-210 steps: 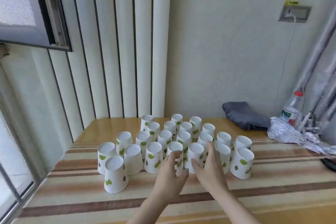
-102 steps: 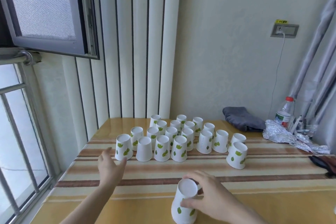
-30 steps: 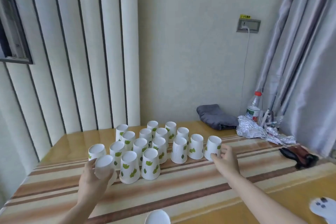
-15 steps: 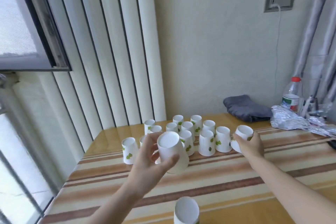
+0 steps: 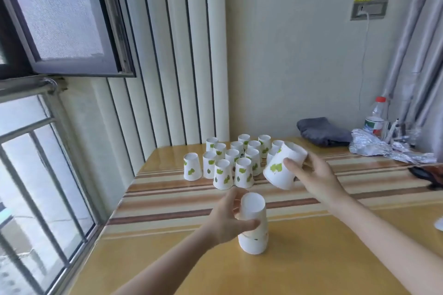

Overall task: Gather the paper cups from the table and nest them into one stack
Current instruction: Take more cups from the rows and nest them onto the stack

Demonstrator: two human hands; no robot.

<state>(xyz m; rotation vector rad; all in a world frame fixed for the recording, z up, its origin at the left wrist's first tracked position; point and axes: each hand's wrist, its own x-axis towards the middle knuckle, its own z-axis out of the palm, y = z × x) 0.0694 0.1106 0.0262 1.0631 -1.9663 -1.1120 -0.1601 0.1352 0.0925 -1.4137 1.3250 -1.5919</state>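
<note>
A short stack of upside-down white paper cups (image 5: 253,230) stands on the near part of the table (image 5: 335,258). My left hand (image 5: 227,220) grips the top cup of that stack from the left side. My right hand (image 5: 314,175) holds a single cup with green leaf prints (image 5: 282,169) tilted in the air, above and to the right of the stack. Several more upside-down cups (image 5: 236,159) stand in a cluster further back on the table.
A grey folded cloth (image 5: 323,130), a plastic bottle with a red cap (image 5: 376,117) and crumpled foil (image 5: 383,148) lie at the back right. A dark object (image 5: 429,175) sits at the right edge. An open window (image 5: 60,19) and railing are on the left.
My left hand has brought its cup down onto the stack at the near table. My right hand has lifted a cup off the table and carried it toward me.
</note>
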